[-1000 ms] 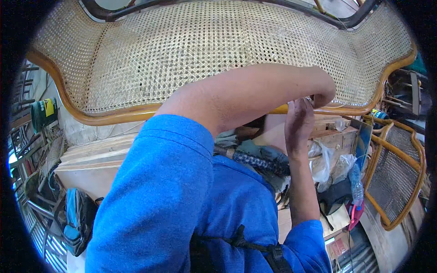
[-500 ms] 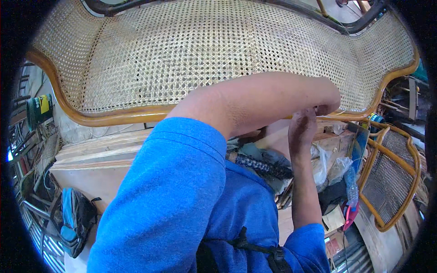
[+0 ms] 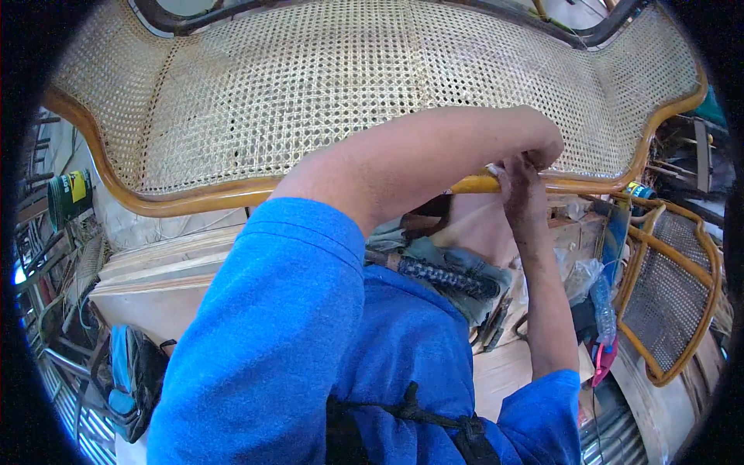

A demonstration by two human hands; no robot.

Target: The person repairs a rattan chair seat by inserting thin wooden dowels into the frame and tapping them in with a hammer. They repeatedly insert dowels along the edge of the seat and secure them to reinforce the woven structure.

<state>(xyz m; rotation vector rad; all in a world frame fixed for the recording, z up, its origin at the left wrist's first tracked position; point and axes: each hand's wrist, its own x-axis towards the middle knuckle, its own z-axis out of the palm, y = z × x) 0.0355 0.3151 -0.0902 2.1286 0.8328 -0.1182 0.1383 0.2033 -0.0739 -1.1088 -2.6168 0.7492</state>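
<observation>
In front of me is a rattan bench with a woven cane panel (image 3: 325, 101) and a curved brown wooden front rail (image 3: 194, 200). My left arm reaches across to the right, and my left hand (image 3: 545, 147) bends down at the wrist over the cane near that rail. Its fingers are mostly hidden. Just below it, my right hand (image 3: 518, 180) comes up from the lower right, fingers drawn together at the rail. A small pale bit shows beside its fingertips, too little to name. The two hands meet or nearly touch.
Stacked plywood boards (image 3: 167, 271) lie below the rail at left, near a black and blue backpack (image 3: 130, 380). At right stand a smaller cane-panelled rattan frame (image 3: 674, 287) and a plastic bottle (image 3: 603, 310). A dark patterned tool handle (image 3: 449, 277) lies on cloth before me.
Both hands have shifted slightly left and my left arm has risen a little. My right forearm now slants more outward. More of the cloth and tools below shows.
</observation>
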